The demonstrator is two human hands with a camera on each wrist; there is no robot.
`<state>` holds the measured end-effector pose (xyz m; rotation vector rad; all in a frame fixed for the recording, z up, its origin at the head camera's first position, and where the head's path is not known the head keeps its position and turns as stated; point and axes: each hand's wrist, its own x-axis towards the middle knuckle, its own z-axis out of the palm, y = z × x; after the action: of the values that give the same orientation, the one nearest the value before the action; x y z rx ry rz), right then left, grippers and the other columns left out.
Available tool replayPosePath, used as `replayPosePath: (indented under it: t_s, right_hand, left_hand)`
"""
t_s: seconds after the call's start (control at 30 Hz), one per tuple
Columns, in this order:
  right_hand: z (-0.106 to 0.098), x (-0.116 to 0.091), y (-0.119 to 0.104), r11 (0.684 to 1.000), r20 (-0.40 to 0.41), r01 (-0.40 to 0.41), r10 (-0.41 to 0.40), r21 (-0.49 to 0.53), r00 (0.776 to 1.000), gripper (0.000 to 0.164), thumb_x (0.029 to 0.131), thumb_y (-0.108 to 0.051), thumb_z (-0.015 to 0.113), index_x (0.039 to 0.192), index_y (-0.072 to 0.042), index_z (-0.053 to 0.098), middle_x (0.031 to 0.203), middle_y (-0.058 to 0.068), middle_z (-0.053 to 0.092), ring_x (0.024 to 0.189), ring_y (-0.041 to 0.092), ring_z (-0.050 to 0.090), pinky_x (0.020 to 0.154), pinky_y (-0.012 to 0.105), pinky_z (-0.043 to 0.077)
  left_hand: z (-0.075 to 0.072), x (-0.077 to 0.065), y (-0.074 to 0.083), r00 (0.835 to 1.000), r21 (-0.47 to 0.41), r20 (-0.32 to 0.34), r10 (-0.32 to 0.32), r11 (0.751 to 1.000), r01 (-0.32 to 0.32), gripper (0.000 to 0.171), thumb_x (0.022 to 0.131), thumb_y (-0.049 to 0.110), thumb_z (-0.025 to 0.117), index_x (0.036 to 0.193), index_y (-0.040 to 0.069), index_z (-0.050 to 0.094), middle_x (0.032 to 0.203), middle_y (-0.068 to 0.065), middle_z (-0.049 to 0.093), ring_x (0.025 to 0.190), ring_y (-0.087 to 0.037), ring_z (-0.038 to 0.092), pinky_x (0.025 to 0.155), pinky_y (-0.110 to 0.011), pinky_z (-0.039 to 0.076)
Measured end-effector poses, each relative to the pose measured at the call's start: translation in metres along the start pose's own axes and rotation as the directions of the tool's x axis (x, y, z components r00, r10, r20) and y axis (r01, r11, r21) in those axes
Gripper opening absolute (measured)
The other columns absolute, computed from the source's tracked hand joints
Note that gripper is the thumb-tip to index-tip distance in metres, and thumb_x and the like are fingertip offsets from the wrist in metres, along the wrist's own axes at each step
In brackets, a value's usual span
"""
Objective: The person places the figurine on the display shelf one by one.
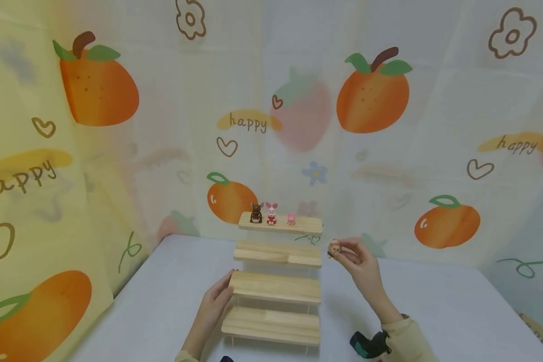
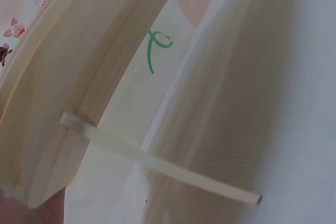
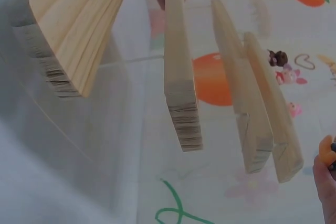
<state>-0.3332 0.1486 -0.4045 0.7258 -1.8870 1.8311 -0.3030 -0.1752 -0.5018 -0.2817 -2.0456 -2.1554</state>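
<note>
A stepped wooden display stand (image 1: 276, 287) with several light planks on thin pale legs stands on the white table. My left hand (image 1: 211, 307) grips the left end of its second plank from the bottom; in the left wrist view only a bit of that hand (image 2: 39, 211) shows under the plank. To the right of the stand, my right hand (image 1: 362, 262) pinches a small figurine (image 1: 335, 248) with a pinkish-brown head and pale face, held in the air. On the top plank stand a dark brown figurine (image 1: 256, 213), a pink-eared one (image 1: 271, 214) and a smaller pink one (image 1: 291, 219).
Behind the table (image 1: 434, 306) hangs a printed cloth (image 1: 298, 176) with oranges, hearts and "happy" lettering, and it continues on the left side. A black and green object (image 1: 368, 345) is near my right sleeve. Part of another dark object (image 1: 227, 359) shows at the bottom edge.
</note>
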Motion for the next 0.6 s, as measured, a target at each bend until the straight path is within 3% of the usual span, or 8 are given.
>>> replayPosePath:
  t_s: [0.33, 0.6]
  right_hand:
    - [0.004, 0.011, -0.001, 1.0, -0.041, -0.028, 0.028, 0.003, 0.999, 0.025, 0.08, 0.006, 0.061, 0.103, 0.011, 0.052, 0.103, 0.014, 0.059, 0.085, 0.013, 0.061, 0.075, 0.026, 0.051]
    - [0.007, 0.017, 0.007, 0.996, -0.055, -0.078, 0.076, -0.032, 0.996, 0.025, 0.079, 0.007, 0.062, 0.103, 0.01, 0.054, 0.102, 0.011, 0.059, 0.084, 0.01, 0.061, 0.073, 0.025, 0.051]
  left_hand:
    - [0.0, 0.003, 0.001, 1.0, -0.018, 0.011, 0.025, 1.0, -0.025, 0.049, 0.091, 0.015, 0.05, 0.133, -0.006, 0.034, 0.138, -0.016, 0.033, 0.127, -0.024, 0.027, 0.098, -0.021, 0.026]
    - [0.0, 0.001, -0.005, 1.0, -0.083, -0.007, -0.003, 0.997, 0.003, 0.049, 0.091, 0.011, 0.048, 0.134, -0.007, 0.032, 0.139, -0.016, 0.031, 0.126, -0.022, 0.027, 0.096, -0.019, 0.028]
